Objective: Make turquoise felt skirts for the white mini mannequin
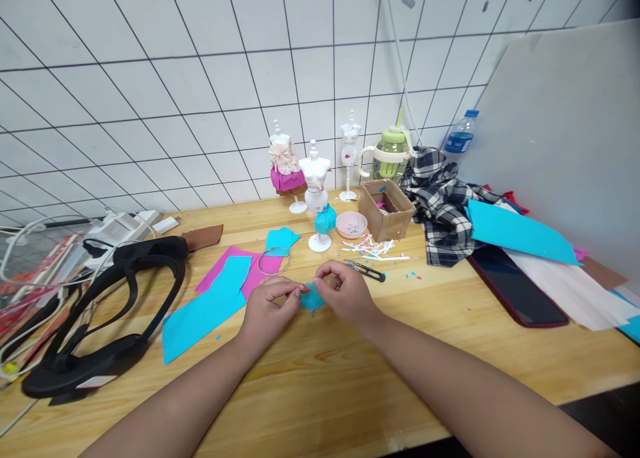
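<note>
Between my two hands is a small piece of blue crepe paper (313, 298), gathered and low over the wooden table. My left hand (275, 306) pinches its left side, thumb against the forefinger. On the other side, my right hand (345, 291) grips it with curled fingers. Just beyond my right hand lie black thread snips (367, 270). A white mini dress form (315, 181) stands behind the hands, with a puffy blue paper piece (326, 219) at its lower right. Flat blue paper (203, 318) and magenta paper (217, 271) lie to the left, with a thin metal ring (274, 261).
Two more dress forms, one dressed (285, 168) and one mostly bare (349, 155), stand near the wall. A pink dish (351, 225), cardboard box (387, 211) and paper scraps (375, 247) are behind. Right are a plaid cloth (440, 198) and phone (520, 288); left, a black headset frame (115, 311).
</note>
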A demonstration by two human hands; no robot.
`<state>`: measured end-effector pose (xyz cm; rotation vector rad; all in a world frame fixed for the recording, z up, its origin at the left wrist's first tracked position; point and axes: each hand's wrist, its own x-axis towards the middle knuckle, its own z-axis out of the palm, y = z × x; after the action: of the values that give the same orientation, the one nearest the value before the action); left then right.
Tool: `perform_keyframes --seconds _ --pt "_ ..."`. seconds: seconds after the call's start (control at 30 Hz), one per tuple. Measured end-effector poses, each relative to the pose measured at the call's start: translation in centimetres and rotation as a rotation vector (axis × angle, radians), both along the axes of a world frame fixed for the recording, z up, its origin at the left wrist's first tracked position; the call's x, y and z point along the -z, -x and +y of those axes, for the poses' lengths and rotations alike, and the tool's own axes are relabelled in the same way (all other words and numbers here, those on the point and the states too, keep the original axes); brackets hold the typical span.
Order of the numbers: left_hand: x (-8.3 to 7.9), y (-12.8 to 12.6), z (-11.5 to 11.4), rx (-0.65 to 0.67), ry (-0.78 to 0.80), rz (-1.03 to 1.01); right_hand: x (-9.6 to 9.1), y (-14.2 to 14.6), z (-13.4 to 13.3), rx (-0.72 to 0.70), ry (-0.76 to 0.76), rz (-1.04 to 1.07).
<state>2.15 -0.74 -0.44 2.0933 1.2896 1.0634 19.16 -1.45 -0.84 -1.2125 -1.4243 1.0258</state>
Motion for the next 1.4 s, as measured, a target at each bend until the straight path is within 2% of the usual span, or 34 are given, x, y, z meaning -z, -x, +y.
perform_keyframes --seconds 0.13,0.23,0.33,0.5,0.63,0.73,0.87,0.97,1.07,1.2,1.23,1.4 --pt "0.2 0.2 -0.1 0.034 -0.009 0.004 -0.3 -1.3 1.3 -0.059 0.294 0.304" --pt "0.5 0.4 0.0 0.048 -0.045 0.017 -0.7 -3.2 2.3 0.031 0.369 0.33" --pt "0.7 0.6 0.2 0.071 -0.081 0.028 -0.9 -5.5 3.4 0.133 0.315 0.243" --pt "0.8 0.8 0.5 0.118 -0.113 0.047 0.1 -8.2 5.0 0.223 0.123 -0.162" --pt "1.0 0.9 0.6 0.131 -0.139 0.048 0.8 -9.6 5.7 0.305 0.071 -0.285" --pt "1.2 1.0 0.7 0.132 -0.158 0.037 1.0 -10.4 5.6 0.393 0.045 -0.372" --pt "1.3 1.0 0.8 0.144 -0.177 0.032 0.7 -10.7 5.3 0.498 -0.029 -0.59" --pt "1.3 0.9 0.8 0.149 -0.181 0.019 0.3 -10.3 5.1 0.527 -0.137 -0.61" --pt "1.3 0.8 0.7 0.145 -0.206 0.018 0.2 -8.7 4.5 0.442 -0.26 -0.524" --pt "1.3 0.8 0.5 0.14 -0.249 0.025 0.0 -4.8 2.5 0.048 -0.318 -0.415" --pt "1.3 0.9 0.5 0.139 -0.254 0.028 -0.1 -3.8 1.9 -0.012 -0.319 -0.401" --pt "1.5 1.0 0.6 0.148 -0.278 0.042 -0.6 -1.3 0.0 -0.044 -0.242 -0.319"
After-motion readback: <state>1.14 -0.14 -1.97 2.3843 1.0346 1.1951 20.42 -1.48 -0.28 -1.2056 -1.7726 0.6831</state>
